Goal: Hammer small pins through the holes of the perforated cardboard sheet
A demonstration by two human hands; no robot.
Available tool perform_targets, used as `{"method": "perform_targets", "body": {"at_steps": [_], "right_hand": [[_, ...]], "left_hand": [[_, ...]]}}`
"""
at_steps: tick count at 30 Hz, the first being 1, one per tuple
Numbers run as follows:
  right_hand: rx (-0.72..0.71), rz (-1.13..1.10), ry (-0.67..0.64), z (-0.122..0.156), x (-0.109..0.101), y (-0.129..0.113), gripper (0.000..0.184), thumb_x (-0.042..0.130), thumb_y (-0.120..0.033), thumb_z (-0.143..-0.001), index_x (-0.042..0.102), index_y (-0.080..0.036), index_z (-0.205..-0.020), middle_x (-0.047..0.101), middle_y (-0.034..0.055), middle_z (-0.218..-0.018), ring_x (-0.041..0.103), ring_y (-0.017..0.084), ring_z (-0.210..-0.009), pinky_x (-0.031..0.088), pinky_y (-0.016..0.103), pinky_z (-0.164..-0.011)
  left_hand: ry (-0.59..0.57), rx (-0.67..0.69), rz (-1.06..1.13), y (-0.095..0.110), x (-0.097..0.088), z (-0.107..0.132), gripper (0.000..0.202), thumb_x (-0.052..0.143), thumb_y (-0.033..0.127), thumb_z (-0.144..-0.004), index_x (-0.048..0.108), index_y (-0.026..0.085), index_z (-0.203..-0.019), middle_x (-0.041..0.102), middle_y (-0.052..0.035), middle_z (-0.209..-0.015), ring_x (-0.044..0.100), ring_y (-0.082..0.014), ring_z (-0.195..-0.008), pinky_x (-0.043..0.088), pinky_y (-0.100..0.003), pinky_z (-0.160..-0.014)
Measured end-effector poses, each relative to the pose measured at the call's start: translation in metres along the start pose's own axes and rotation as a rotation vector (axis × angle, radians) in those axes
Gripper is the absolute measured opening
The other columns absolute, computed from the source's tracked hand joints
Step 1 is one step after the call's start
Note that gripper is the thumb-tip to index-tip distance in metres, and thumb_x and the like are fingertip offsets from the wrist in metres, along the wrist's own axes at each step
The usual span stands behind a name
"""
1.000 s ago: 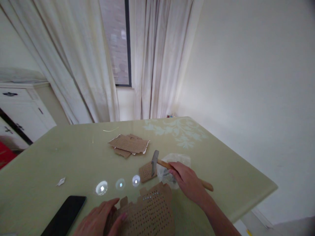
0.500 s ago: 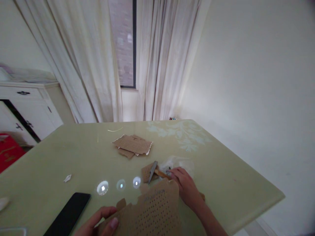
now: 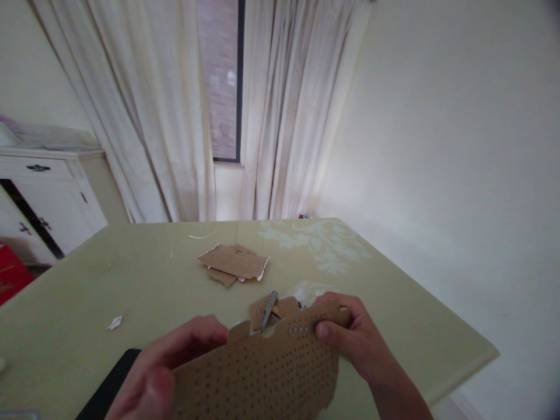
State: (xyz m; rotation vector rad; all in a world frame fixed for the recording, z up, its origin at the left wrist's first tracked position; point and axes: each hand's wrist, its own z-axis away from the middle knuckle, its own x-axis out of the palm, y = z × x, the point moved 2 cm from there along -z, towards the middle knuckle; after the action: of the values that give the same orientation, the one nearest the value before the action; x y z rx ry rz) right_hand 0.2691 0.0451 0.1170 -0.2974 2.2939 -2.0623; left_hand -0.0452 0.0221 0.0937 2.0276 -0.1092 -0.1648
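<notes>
A piece of brown cardboard (image 3: pixel 258 373) with rows of small holes is held up by both my hands, low in the view. My left hand (image 3: pixel 175 361) grips its left side, thumb towards me and fingers behind. At the upper right edge my right hand (image 3: pixel 354 332) pinches the cardboard, thumb on the near face. Beside that thumb is a short row of silvery nail heads (image 3: pixel 298 331). Just behind the sheet lie a hammer (image 3: pixel 270 309), its handle mostly hidden, a small perforated cardboard piece (image 3: pixel 256 308) and a clear plastic bag (image 3: pixel 306 290), partly covered by my right hand.
Several torn cardboard pieces (image 3: pixel 236 261) are stacked further back on the pale green table (image 3: pixel 153 291). A black phone-like slab (image 3: pixel 109 385) lies at the left, near a white scrap (image 3: pixel 114 323). A white cabinet (image 3: pixel 48 192) and curtains (image 3: pixel 161 116) stand beyond.
My right hand has left the hammer and bag area and now pinches the cardboard's upper right edge. The cardboard is turned and raised, and my left hand has moved up along it.
</notes>
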Motion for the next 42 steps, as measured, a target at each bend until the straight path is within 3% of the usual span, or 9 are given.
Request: {"method": "perform_targets", "body": {"at_steps": [2,6,8,14,17,21,27,33,42], "right_hand": [[-0.036,-0.075,0.005,-0.010,0.008,-0.003,0.028,0.099,-0.040,-0.075,0.085,-0.020,-0.088,0.075,0.0001,-0.074,0.064,0.014,-0.066,0.048,0.021,-0.060],[-0.110,-0.136,0.016,-0.035,0.029,-0.008,0.023,0.096,-0.041,-0.079,0.085,-0.022,-0.087,0.076,0.0006,-0.081,0.067,0.016,-0.076,0.052,0.023,-0.069],[-0.128,-0.168,0.043,-0.045,0.039,-0.010,0.024,0.099,-0.041,-0.076,0.085,-0.024,-0.086,0.077,0.0004,-0.085,0.068,0.016,-0.081,0.054,0.024,-0.073],[-0.090,-0.191,0.077,-0.060,0.054,-0.010,0.027,0.102,-0.036,-0.070,0.086,-0.025,-0.089,0.080,-0.0003,-0.085,0.071,0.017,-0.080,0.056,0.024,-0.073],[-0.060,-0.197,-0.062,-0.066,0.057,-0.008,0.026,0.101,-0.032,-0.070,0.085,-0.024,-0.089,0.079,-0.0011,-0.079,0.069,0.016,-0.071,0.054,0.023,-0.066],[0.020,-0.227,-0.027,-0.070,0.049,-0.006,0.027,0.103,-0.034,-0.066,0.082,-0.023,-0.080,0.074,-0.0018,-0.068,0.065,0.014,-0.062,0.051,0.021,-0.058],[0.073,-0.118,0.019,-0.069,0.039,-0.002,0.032,0.104,-0.037,-0.062,0.079,-0.023,-0.074,0.069,-0.0012,-0.061,0.062,0.016,-0.058,0.049,0.021,-0.053],[-0.068,-0.144,0.034,-0.071,0.050,-0.007,0.026,0.103,-0.032,-0.065,0.079,-0.024,-0.073,0.070,-0.0024,-0.065,0.063,0.015,-0.060,0.051,0.020,-0.053],[-0.158,-0.186,-0.035,-0.065,0.066,-0.018,0.023,0.099,-0.026,-0.072,0.079,-0.023,-0.080,0.075,-0.0041,-0.072,0.067,0.012,-0.063,0.056,0.020,-0.059]], "left_hand": [[-0.064,-0.020,0.167,-0.001,0.004,-0.028,0.070,0.020,0.070,-0.108,0.077,0.032,-0.119,0.085,-0.0079,-0.097,0.081,-0.0280,-0.082,0.069,-0.040,-0.066],[-0.031,0.243,-0.112,-0.002,0.016,-0.077,0.030,0.059,0.052,-0.106,0.077,0.036,-0.125,0.080,-0.0053,-0.119,0.076,-0.0235,-0.102,0.066,-0.036,-0.085],[-0.071,0.380,-0.304,-0.003,0.021,-0.088,0.029,0.063,0.046,-0.105,0.076,0.036,-0.129,0.078,-0.0060,-0.124,0.072,-0.0237,-0.110,0.062,-0.035,-0.093],[0.024,0.573,-0.537,0.002,0.022,-0.087,0.023,0.056,0.020,-0.107,0.078,0.026,-0.105,0.078,-0.0051,-0.105,0.067,-0.0204,-0.090,0.054,-0.031,-0.077],[-0.011,0.597,-0.572,0.005,0.021,-0.087,0.022,0.056,0.020,-0.106,0.077,0.025,-0.113,0.077,-0.0060,-0.105,0.067,-0.0228,-0.096,0.054,-0.034,-0.079],[-0.052,0.606,-0.593,0.004,0.021,-0.090,0.023,0.059,0.016,-0.106,0.073,0.023,-0.122,0.078,-0.0054,-0.112,0.068,-0.0210,-0.100,0.055,-0.034,-0.084],[0.050,0.701,-0.529,-0.001,0.027,-0.094,0.016,0.059,0.025,-0.110,0.074,0.020,-0.113,0.080,-0.0048,-0.105,0.069,-0.0187,-0.092,0.055,-0.034,-0.081],[0.013,0.622,-0.590,0.000,0.023,-0.096,0.020,0.057,0.028,-0.110,0.077,0.026,-0.113,0.081,-0.0058,-0.104,0.071,-0.0216,-0.093,0.059,-0.037,-0.083],[0.101,0.832,-0.672,0.001,0.018,-0.093,0.026,0.051,0.032,-0.113,0.076,0.025,-0.112,0.082,-0.0068,-0.102,0.072,-0.0223,-0.095,0.059,-0.036,-0.080]]}}
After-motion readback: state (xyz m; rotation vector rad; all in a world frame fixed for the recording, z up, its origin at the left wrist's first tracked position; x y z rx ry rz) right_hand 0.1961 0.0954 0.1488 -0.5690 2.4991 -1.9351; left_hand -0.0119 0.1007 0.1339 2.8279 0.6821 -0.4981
